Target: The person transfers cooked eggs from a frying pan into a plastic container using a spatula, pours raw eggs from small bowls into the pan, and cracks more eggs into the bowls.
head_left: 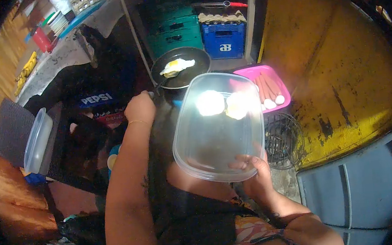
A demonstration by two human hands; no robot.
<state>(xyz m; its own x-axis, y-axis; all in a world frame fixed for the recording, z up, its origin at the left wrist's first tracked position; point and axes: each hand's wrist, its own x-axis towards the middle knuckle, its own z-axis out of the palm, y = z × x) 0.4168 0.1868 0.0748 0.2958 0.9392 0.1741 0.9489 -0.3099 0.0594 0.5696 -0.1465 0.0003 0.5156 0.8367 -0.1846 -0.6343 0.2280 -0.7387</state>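
My left hand (140, 109) is closed around the handle of a dark spatula (160, 84), which reaches into a black frying pan (204, 72). At the spatula's far end sits a fried egg (178, 66), white with some yellow, folded or bunched up. Whether the egg lies on the blade or on the pan floor, I cannot tell. My right hand (260, 178) grips the near right corner of a clear plastic container (202, 145), tilted beside the pan. Inside it are two very bright white pieces (210, 103) that look like fried eggs, washed out by glare.
A pink tray (283, 84) with sausages (267, 84) and whole eggs (279, 100) stands right of the container. Below it is a round wire grate (283, 138). Green (174, 35) and blue crates (224, 40) stand behind the pan. Bananas (27, 69) lie on the left counter.
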